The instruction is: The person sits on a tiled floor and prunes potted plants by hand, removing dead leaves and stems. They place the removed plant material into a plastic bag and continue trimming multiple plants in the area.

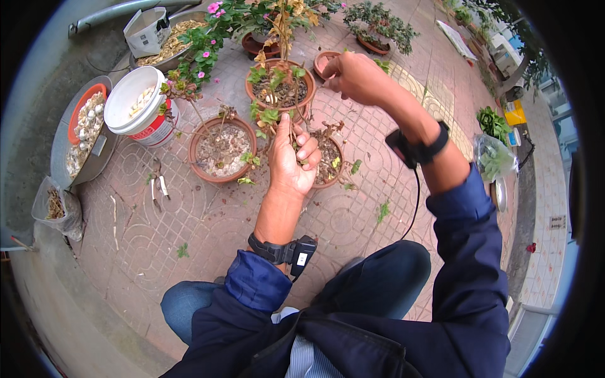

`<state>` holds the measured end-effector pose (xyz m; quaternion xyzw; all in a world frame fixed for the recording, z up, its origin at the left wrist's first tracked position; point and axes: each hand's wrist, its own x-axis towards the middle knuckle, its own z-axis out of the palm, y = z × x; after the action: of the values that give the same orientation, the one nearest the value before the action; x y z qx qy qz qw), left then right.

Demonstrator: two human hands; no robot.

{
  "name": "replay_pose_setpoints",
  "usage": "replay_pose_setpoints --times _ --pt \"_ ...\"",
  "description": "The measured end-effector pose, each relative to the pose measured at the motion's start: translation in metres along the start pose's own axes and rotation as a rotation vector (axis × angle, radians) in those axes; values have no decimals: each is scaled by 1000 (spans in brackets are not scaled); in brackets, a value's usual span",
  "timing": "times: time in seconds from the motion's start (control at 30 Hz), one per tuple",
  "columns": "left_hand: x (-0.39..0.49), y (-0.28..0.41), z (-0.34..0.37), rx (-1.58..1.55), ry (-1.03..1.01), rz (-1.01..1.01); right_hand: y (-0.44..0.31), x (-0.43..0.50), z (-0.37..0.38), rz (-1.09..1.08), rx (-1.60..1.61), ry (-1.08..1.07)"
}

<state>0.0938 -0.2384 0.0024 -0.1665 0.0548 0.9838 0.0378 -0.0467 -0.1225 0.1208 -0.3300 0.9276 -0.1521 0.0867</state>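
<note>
My left hand (294, 163) is closed around thin leafy plant stems (269, 117), with the thumb pointing up along them. It is between two low terracotta pots: one (190, 156) with pale dry soil at its left, the other (336, 179) partly hidden behind it. Farther off, a larger terracotta pot (309, 92) holds dark soil, green leaves and a tall withered plant (284, 35). My right hand (361, 78) is raised to the right of that pot, in front of a small terracotta saucer (326, 59). Its fingers are bent, and whether they pinch anything is unclear.
Pruning shears (163, 186) with white handles lie on the paving at left. Beyond them are a white bucket (156, 127), a metal basin (101, 160) and a plastic bag (73, 212). Pink-flowered plants (201, 54) stand behind. Leaf scraps (383, 210) lie on the tiles.
</note>
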Motion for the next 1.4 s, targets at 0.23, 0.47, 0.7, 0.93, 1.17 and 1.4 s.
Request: replay_pose_setpoints --times 0.23,0.47,0.7,0.93,1.17,1.4 --pt "-3 4 -8 -16 -54 -51 56 50 78 197 613 -147" --pt "-3 3 -10 32 14 -6 72 83 107 121 810 31" --pt "3 2 -13 34 20 -3 83 88 111 274 897 25" --pt "5 4 -17 56 -25 6 71 80 101 374 1162 92" --pt "5 0 -14 74 -21 14 64 35 72 166 1696 -191" --pt "-2 -8 -4 129 -10 36 46 -4 52 156 1639 -240"
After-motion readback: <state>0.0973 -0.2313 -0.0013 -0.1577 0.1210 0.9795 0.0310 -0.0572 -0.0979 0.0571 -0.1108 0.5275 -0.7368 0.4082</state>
